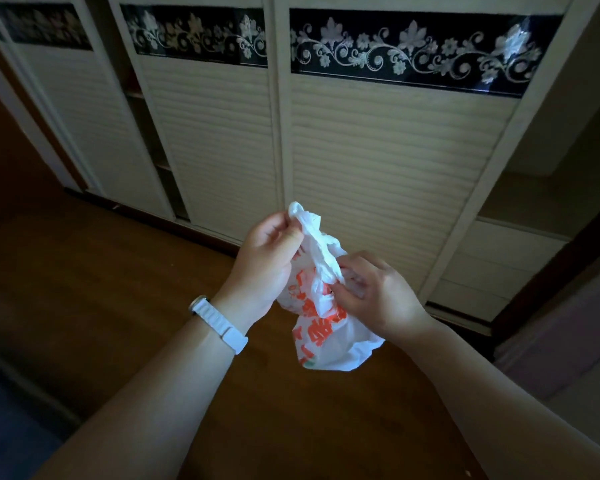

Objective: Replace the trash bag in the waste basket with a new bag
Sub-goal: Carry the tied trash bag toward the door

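A white plastic bag (326, 327) with orange print hangs in the air in front of me, above the wooden floor. My left hand (267, 261), with a white watch strap on the wrist, pinches one twisted handle of the bag and holds it up. My right hand (378, 292) grips the bunched plastic at the bag's neck, just below and to the right. The bag's lower part bulges and hangs free between my forearms. No waste basket is in view.
A cream wardrobe (378, 150) with ribbed sliding doors and a dark floral band stands straight ahead. One door is slid aside, showing shelves (146, 133). Brown wooden floor (101, 278) spreads to the left. Drawers (506, 258) sit at the right.
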The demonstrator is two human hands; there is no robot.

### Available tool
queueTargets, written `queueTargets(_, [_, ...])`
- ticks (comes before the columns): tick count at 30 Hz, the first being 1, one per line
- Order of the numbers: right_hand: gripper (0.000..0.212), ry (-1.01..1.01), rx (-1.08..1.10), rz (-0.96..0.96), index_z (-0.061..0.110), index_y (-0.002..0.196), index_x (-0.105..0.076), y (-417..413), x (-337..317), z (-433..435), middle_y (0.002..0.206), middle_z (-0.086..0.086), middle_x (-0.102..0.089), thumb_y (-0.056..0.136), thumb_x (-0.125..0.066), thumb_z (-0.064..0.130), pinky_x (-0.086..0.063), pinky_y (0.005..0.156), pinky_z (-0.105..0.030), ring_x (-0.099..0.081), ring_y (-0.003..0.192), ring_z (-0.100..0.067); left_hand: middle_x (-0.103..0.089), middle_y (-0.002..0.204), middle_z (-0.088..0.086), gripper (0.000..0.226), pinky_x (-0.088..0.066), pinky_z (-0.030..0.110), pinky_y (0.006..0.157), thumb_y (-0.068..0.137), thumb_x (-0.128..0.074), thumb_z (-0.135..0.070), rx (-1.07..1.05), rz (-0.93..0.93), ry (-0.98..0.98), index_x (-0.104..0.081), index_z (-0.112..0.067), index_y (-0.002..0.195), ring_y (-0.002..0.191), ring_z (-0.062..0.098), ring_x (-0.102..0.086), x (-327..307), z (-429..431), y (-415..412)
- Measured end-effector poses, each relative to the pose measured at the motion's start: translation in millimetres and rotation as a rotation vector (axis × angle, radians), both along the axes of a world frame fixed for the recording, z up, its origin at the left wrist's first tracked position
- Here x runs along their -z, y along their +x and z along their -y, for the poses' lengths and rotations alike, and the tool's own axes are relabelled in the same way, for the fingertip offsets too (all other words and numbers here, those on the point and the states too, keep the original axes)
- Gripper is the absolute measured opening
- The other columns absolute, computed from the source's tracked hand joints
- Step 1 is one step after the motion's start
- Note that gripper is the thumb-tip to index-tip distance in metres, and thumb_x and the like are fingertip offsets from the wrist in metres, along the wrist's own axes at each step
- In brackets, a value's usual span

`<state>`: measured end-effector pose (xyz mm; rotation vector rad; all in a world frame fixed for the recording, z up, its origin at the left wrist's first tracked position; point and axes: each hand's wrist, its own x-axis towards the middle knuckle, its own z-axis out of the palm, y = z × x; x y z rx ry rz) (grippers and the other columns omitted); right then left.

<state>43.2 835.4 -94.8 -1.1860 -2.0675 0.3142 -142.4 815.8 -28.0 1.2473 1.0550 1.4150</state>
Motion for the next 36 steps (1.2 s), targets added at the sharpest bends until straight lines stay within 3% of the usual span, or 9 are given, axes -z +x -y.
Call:
queueTargets(4, [0.036,-0.016,-0.029,-0.022,0.025,0.107,-0.065,-20.1,2.3,-57.6,0.102,0.01,-0.063,0.08,-0.056,0.047,-0.053,0.065,-0.032,-0.061,0.086,-0.01,-0.061,0.074,-0.001,0.021,-0.04,0.032,0.074,0.088,-0.053,-0.033,-0.04,-0.03,-0.001,-0.068,-0.02,0.081,0.078,0.02,-0.051,7.8,-45.1,-21.7])
queueTargets(7, [0.033,-0.027,-0.076,-0.044,0.027,0.105,-0.064,-36.5,10.5,-101.4,0.1,0.01,-0.062,0.079,-0.059,0.046,-0.051,0.066,-0.027,-0.06,0.085,-0.007,-0.058,0.076,0.003,0.02,-0.04,0.031,0.073,0.087,-0.053,-0.031,-0.088,0.006,-0.021,-0.069,-0.022,0.079,0.08,0.022,-0.049,12.1,-81.0,-30.9])
queueTargets(11, [0.034,-0.077,-0.184,-0.096,0.028,0.11,-0.064,-49.2,31.2,-171.2,0.099,0.015,-0.058,0.081,-0.059,0.045,-0.045,0.07,-0.017,-0.055,0.085,0.001,-0.057,0.079,0.013,0.019,-0.043,0.031,0.071,0.095,-0.051,-0.02,-0.135,-0.023,-0.037,-0.062,-0.006,0.09,0.078,0.024,-0.052,13.5,-132.1,-35.9])
queueTargets(15, [0.041,-0.114,-0.29,-0.056,0.032,0.117,-0.062,-59.9,40.2,-251.3,0.104,0.015,-0.058,0.082,-0.054,0.05,-0.045,0.076,-0.022,-0.056,0.091,-0.002,-0.061,0.064,-0.008,0.025,-0.046,0.016,0.057,0.101,-0.041,-0.009,-0.252,-0.199,-0.055,-0.06,-0.01,0.085,0.06,0.001,-0.056,9.0,-193.5,-37.1])
queueTargets(19, [0.046,-0.132,-0.386,-0.046,0.029,0.122,-0.058,-69.9,31.7,-328.5,0.105,0.016,-0.053,0.083,-0.051,0.053,-0.042,0.075,-0.017,-0.05,0.092,0.003,-0.059,0.08,0.015,0.026,-0.045,0.013,0.059,0.101,-0.042,-0.013,-0.353,-0.359,-0.029,-0.061,0.002,0.094,0.064,0.001,-0.052,-1.3,-260.1,-40.6])
queueTargets(22, [0.046,-0.12,-0.453,-0.075,0.025,0.125,-0.057,-77.8,22.7,-376.0,0.107,0.013,-0.055,0.086,-0.054,0.049,-0.04,0.078,-0.013,-0.051,0.092,0.002,-0.06,0.089,0.018,0.027,-0.047,0.018,0.064,0.1,-0.042,-0.017,-0.412,-0.415,0.027,-0.063,0.0,0.098,0.071,0.007,-0.053,-9.1,-300.6,-44.6])
queueTargets(25, [0.046,-0.132,-0.524,-0.08,0.021,0.125,-0.058,-91.8,14.7,-409.8,0.109,0.005,-0.058,0.087,-0.055,0.046,-0.046,0.08,-0.023,-0.057,0.096,-0.01,-0.061,0.082,0.0,0.023,-0.048,0.017,0.065,0.101,-0.04,-0.009,-0.462,-0.423,0.055,-0.062,-0.005,0.095,0.071,0.002,-0.057,-11.2,-325.0,-48.7])
queueTargets(32, [0.037,-0.099,-0.602,-0.048,0.019,0.115,-0.061,-146.6,7.9,-455.5,0.101,0.01,-0.055,0.088,-0.056,0.044,-0.038,0.076,-0.007,-0.053,0.089,-0.004,-0.063,0.087,0.001,0.013,-0.051,0.021,0.068,0.098,-0.05,-0.015,-0.609,-0.416,0.073,-0.063,-0.015,0.096,0.076,0.005,-0.06,-8.5,-358.4,-95.7])
queueTargets(36, [0.027,-0.126,-0.62,-0.028,0.023,0.107,-0.059,-193.0,7.4,-474.2,0.096,0.012,-0.052,0.089,-0.058,0.042,-0.037,0.071,-0.006,-0.05,0.085,-0.001,-0.063,0.086,-0.006,0.018,-0.056,0.027,0.074,0.085,-0.054,-0.044,-0.642,-0.406,0.08,-0.062,-0.029,0.091,0.081,0.011,-0.061,-0.7,-375.5,-137.9])
